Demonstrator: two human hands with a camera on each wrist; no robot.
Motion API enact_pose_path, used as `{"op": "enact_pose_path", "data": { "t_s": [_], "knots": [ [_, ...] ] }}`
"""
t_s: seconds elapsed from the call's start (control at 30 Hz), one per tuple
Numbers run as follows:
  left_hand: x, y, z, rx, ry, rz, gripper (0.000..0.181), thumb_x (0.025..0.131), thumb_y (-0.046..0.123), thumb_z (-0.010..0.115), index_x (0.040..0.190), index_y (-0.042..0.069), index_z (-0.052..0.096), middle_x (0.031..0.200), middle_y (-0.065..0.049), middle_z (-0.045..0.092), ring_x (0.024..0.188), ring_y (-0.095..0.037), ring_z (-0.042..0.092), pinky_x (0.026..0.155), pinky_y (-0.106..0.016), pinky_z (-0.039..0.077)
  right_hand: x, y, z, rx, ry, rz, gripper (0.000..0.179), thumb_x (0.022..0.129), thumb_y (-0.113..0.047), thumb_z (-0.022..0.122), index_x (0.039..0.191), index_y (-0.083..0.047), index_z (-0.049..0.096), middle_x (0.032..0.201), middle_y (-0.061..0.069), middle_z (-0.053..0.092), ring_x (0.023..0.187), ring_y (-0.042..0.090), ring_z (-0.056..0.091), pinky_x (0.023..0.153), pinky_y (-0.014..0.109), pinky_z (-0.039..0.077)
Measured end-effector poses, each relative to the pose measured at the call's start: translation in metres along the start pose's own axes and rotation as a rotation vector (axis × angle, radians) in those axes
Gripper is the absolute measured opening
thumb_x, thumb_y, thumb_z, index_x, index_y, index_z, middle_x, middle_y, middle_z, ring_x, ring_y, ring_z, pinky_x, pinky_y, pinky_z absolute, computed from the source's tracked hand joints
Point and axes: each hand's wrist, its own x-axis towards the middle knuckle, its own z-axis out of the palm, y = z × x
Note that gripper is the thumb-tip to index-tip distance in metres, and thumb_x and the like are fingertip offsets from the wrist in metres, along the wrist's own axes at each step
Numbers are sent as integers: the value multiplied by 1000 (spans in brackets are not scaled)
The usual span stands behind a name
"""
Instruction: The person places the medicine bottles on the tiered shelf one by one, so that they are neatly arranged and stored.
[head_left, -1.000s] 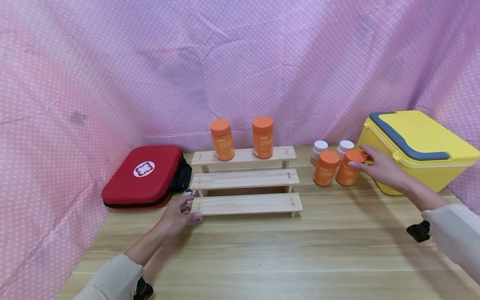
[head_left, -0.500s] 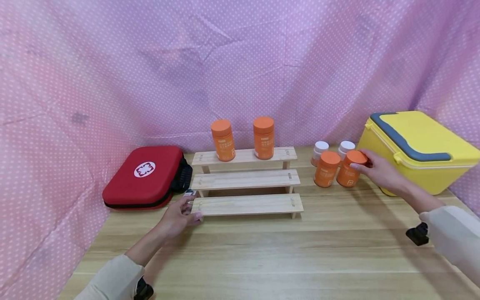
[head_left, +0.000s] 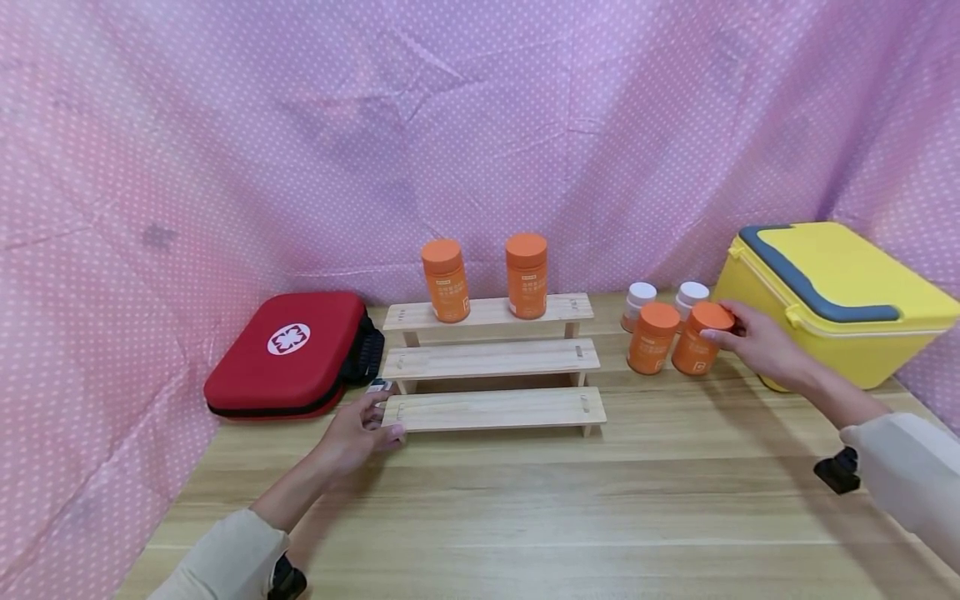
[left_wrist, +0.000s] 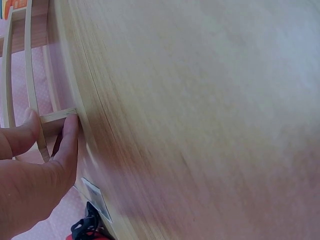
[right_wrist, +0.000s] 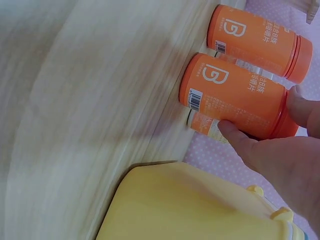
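Note:
At the left end of a three-tier wooden shelf [head_left: 491,408], my left hand [head_left: 352,437] grips the lowest tier. In the left wrist view its thumb lies against the board and a finger against the end leg. My right hand [head_left: 765,337] holds an orange pill bottle [head_left: 696,346] that stands upright on the table. The right wrist view has the thumb near the cap and a finger along the side. A second orange bottle [head_left: 651,343] stands just left of it. Two smaller white-capped bottles [head_left: 639,302] are behind, partly hidden.
Two more orange bottles [head_left: 527,279] stand apart on the top tier. A red first-aid case [head_left: 288,367] lies left of the shelf. On the right, a yellow box [head_left: 847,308] with a grey handle sits close to my right hand. A pink dotted cloth [head_left: 480,150] hangs behind.
My right hand's fingers have drawn in closer around the right orange bottle. The left hand stays on the shelf end, and the bottles have hardly moved.

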Motion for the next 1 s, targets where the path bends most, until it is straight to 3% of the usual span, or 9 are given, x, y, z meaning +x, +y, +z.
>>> {"op": "enact_pose_path", "data": {
  "t_s": [0.2,0.33,0.5,0.77,1.0],
  "knots": [
    [0,1,-1,41,8,6,66,85,2,71,142,-2,38,115,-23,58,96,-24,61,78,-34,58,-10,-4,-4,10,38,-43,45,97,-23,60,128,7,46,111,20,55,86,5,49,68,9,44],
    [0,0,0,10,0,2,66,85,0,70,142,-3,37,115,-24,58,96,-23,61,78,-35,58,-20,-11,-7,1,65,-71,46,95,-20,62,129,7,46,112,22,56,84,-5,48,67,6,42],
    [0,0,0,-27,-6,2,65,85,-4,68,142,-4,36,115,-24,57,95,-22,62,78,-35,58,-31,-24,-12,-1,75,-103,46,93,-16,65,129,7,47,110,22,58,83,-8,49,66,6,42],
    [-1,0,0,-14,-2,1,66,85,-2,69,142,-4,37,114,-24,57,93,-22,61,78,-36,58,-44,-49,-18,32,-3,-103,49,93,-18,65,134,2,45,116,19,58,89,-4,53,70,7,46],
    [0,-2,1,-56,-7,16,65,85,-5,68,142,-5,37,114,-25,58,94,-22,62,78,-37,58,-48,-69,-17,57,-35,-152,50,93,-17,65,136,0,46,119,17,60,97,-9,53,76,6,46]
  ]
}}
